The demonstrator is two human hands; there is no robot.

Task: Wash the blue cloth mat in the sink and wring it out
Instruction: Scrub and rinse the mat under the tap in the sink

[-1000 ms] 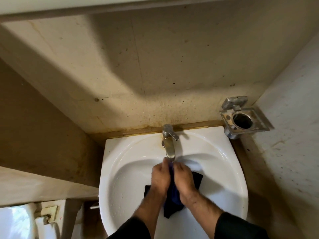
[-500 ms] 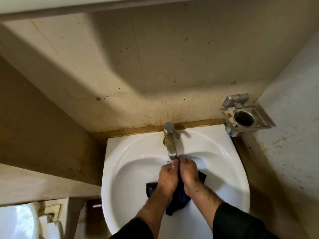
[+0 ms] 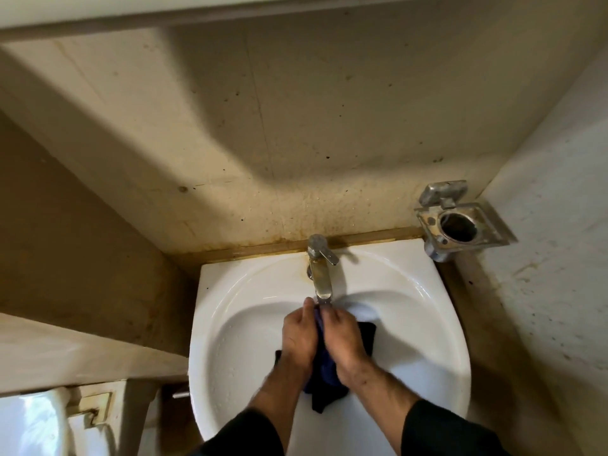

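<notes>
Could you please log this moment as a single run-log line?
stage: washing | left hand grip: on blue cloth mat | right hand grip: on mat | place: sink, below faucet

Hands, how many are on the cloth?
2. The left hand and the right hand press together on the blue cloth, side by side under the tap, over the sink. No others show.

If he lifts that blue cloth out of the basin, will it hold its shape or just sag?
Probably sag: the blue cloth is bunched between the left hand and right hand, with loose corners drooping into the sink. Held under the tap, it looks dark, so it is likely soaked, heavy and dripping.
</notes>
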